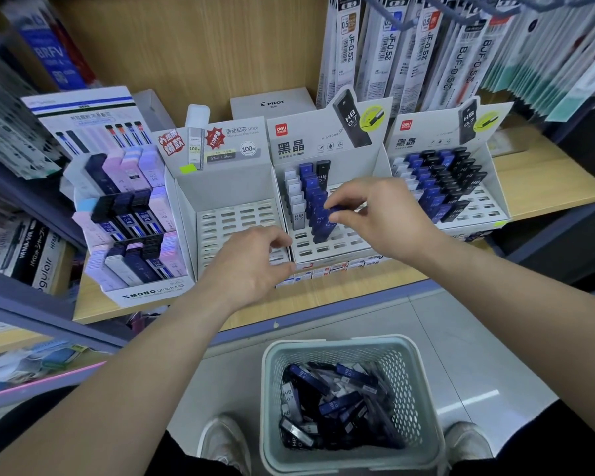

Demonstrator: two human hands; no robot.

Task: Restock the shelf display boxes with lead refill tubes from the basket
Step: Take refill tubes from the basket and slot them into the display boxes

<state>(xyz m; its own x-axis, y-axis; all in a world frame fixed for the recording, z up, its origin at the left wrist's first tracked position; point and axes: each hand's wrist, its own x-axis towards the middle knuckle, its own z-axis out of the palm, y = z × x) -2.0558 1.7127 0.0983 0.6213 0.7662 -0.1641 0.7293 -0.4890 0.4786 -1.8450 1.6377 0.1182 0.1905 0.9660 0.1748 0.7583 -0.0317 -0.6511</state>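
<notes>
My right hand (378, 214) pinches the top of a blue lead refill tube (327, 224) standing in the middle display box (330, 255), at the front of its blue row. A row of white tubes (294, 197) stands beside it. My left hand (251, 266) rests with curled fingers on the box's front left corner. The grey basket (349, 345) on the floor below holds several blue, black and white tubes (334, 403).
An empty slotted display box (237, 214) stands left of the middle one. A fuller box (447, 187) sits to the right, a MONO box (131, 228) to the left. Hanging refill packs (426, 46) crowd the upper right. My shoes flank the basket.
</notes>
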